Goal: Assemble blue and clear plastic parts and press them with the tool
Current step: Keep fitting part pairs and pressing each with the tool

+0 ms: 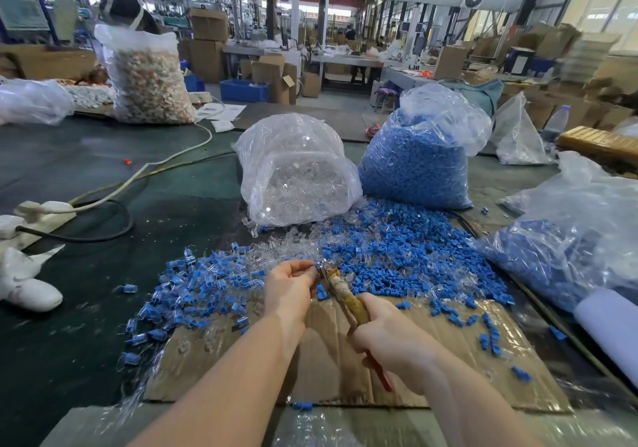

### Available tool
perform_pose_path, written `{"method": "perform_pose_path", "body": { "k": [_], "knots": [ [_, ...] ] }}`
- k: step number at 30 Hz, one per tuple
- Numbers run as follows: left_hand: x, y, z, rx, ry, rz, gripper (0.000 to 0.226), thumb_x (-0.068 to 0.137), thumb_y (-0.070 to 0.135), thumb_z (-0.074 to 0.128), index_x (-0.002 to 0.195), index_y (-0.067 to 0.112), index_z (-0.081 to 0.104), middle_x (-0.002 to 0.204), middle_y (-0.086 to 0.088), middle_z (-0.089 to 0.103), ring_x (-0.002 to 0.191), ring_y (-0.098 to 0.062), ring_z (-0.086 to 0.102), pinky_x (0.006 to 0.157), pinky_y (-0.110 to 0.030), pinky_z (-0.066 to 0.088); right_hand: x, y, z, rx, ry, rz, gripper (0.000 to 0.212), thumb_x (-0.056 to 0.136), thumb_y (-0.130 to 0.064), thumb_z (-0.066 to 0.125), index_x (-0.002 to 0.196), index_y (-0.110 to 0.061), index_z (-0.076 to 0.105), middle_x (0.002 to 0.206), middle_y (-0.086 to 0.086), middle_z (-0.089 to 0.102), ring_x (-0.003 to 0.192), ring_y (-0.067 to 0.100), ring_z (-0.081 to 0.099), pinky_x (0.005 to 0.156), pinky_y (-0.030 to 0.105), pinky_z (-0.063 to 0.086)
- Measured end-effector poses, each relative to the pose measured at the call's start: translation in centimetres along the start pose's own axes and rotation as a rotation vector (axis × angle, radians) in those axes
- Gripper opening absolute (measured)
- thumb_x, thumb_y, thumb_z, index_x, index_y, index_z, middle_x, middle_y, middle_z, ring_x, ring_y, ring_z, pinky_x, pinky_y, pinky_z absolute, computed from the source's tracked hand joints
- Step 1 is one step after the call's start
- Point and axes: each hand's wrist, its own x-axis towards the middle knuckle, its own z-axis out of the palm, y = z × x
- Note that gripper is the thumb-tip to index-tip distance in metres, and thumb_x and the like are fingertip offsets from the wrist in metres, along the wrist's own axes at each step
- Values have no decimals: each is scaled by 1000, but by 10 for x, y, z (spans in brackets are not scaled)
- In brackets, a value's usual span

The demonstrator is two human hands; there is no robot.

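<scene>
Head view, looking down at my two bare forearms over a sheet of cardboard (397, 353) on a dark green table (103, 177).

Right hand (390, 339): fingers curled round the handles of the pliers (345, 296), gripping them. The handles are wrapped in yellowed tape, with a red tip showing below my palm. The nose points up and away from me, toward my left hand.

Left hand (288, 286): fingers bent and pinched together at the pliers' nose, holding a small part there. The part is mostly hidden by my fingertips; I only catch a bit of blue at that spot.

Loose blue parts (397, 250) lie heaped just beyond my hands and to the right, mixed with clear parts (293, 248) toward the middle. A spread of joined blue-and-clear pieces (193, 288) lies to the left of my left hand.

Behind the heaps: a bag of clear parts (297, 170) and, touching it on the right, a bag of blue parts (421, 156). Another bag with blue contents (566, 239) sits at far right.

Far left: a white power strip (38, 212) with cables.
</scene>
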Motion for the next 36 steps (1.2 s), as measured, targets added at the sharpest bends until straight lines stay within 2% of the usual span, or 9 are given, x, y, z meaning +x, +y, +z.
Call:
{"method": "perform_pose_path", "body": {
  "k": [3,5,8,11,13,17,27,32,36],
  "knots": [
    [1,-1,-2,-1,12,-4,13,88,-1,55,93,10,62,89,-7,63,73,-13,58,60,-22,47,0,5,0,318,-42,59,28,81,9,49,97,-12,55,73,4,51,54,10,50,55,26,44],
    [3,-1,-7,78,76,52,13,89,3,56,98,11,59,87,-4,62,68,-12,56,55,-21,43,3,12,-2,346,44,67,30,80,10,49,102,-10,54,79,6,51,59,13,48,55,24,42],
    [7,-2,-22,430,176,265,13,92,13,54,104,16,57,81,6,59,61,-9,54,49,-17,40,17,31,-10,36,298,-13,32,85,3,51,112,-14,49,91,4,53,63,11,48,52,19,42],
    [12,-2,-41,771,240,453,15,94,19,52,103,18,63,78,11,59,60,-8,54,46,-14,39,24,52,-27,-383,569,-14,45,86,-18,62,127,-20,45,104,3,55,95,19,53,86,37,49],
    [17,-2,-54,987,327,514,19,94,24,52,106,25,66,88,6,63,71,-10,52,62,-21,37,23,63,-38,-611,681,64,62,86,-40,62,139,-22,35,114,5,52,111,21,45,99,40,40],
    [25,-7,-70,1258,386,502,24,94,31,50,113,36,64,103,6,58,95,-15,45,82,-32,36,24,81,-52,-871,746,170,70,86,-58,51,143,-25,26,126,8,46,119,24,42,99,37,37],
    [18,-16,-57,1179,325,539,24,92,34,51,114,32,60,111,8,51,106,-13,36,91,-31,27,24,96,-55,-1079,732,262,71,91,-66,20,147,-23,14,141,11,38,129,27,37,106,36,31],
    [14,-24,-39,1044,198,650,21,90,25,57,109,24,64,106,8,52,98,-6,31,92,-22,24,24,88,-52,-1036,732,278,66,92,-62,22,146,-25,17,144,9,34,133,28,31,109,44,24],
    [16,-30,-27,987,108,691,20,89,21,58,109,19,64,106,6,56,99,-3,31,92,-16,24,25,72,-39,-1037,760,82,51,96,-48,31,142,-25,29,143,4,36,133,23,31,111,41,22]
  ]
}}
